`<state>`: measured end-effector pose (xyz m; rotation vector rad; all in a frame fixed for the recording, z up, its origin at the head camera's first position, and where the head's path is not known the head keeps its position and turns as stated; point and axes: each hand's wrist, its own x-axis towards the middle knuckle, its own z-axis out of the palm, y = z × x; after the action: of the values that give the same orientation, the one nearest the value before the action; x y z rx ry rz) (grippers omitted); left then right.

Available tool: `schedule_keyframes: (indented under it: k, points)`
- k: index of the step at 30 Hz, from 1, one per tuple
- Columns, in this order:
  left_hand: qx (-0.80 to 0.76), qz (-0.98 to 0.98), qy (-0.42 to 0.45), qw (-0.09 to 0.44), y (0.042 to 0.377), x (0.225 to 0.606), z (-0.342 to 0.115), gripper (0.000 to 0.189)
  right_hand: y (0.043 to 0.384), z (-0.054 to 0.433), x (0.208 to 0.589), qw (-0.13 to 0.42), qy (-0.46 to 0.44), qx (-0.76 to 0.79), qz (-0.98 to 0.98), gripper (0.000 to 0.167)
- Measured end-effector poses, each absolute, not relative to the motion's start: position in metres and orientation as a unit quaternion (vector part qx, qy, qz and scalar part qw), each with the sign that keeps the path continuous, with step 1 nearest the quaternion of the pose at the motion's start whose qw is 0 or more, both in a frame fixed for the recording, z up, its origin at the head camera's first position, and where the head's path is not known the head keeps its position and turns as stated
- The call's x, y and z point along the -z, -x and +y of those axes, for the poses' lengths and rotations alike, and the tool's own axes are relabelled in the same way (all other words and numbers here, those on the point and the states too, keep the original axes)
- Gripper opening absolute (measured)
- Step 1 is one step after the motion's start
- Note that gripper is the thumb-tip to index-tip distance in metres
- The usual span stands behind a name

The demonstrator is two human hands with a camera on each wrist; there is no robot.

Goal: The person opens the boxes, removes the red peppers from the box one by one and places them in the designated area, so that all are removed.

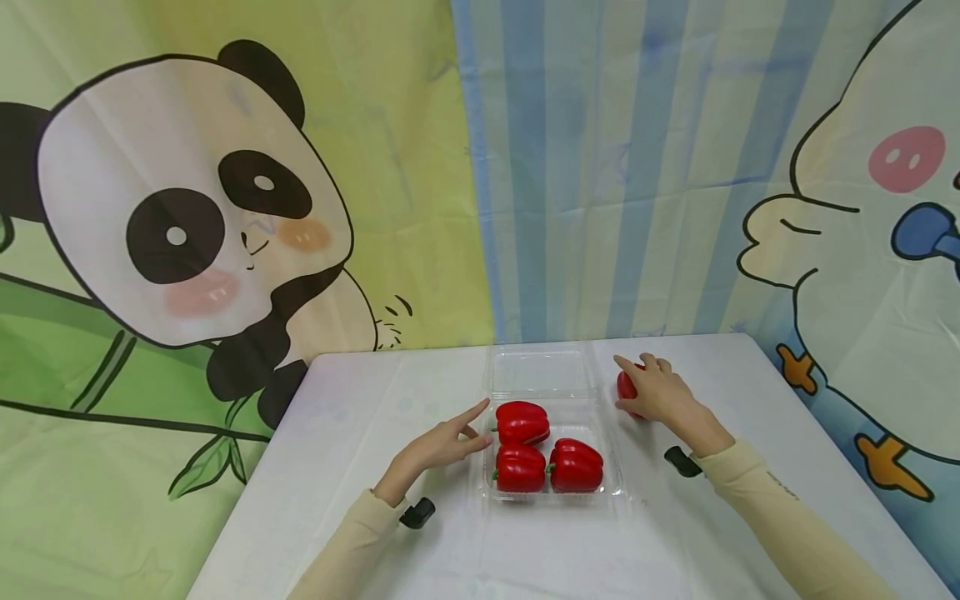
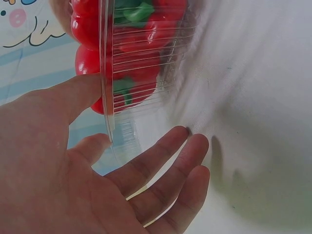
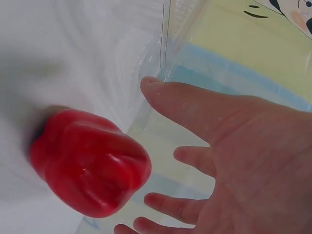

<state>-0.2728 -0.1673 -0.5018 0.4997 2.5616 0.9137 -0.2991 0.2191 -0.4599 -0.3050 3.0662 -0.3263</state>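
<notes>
The loose pepper (image 3: 90,163) lies on the table (image 1: 375,383) at about two o'clock from the box (image 1: 576,417). The right hand (image 1: 663,396) is spread wide over it, holding nothing. Three peppers (image 1: 576,467) sit in the box at eleven, eight and four o'clock, leaving a gap toward one. The left hand (image 1: 438,443), at nine o'clock, is loosely spread at the rim; I cannot tell how firmly it touches. The lid (image 1: 540,372) lies open at twelve. This looks like the reach for the pepper; the next move calls for curling fingers around its sides.
</notes>
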Motion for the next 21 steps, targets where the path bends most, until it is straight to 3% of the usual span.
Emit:
schedule_keyframes:
  k: [21]
  points:
    - [-0.328, 0.909, -0.177, 0.189, 0.2747, 0.5031, -0.1677, 0.077, 0.2956, 0.2112, 0.4573, 0.005, 0.123, 0.101, 0.987, 0.078]
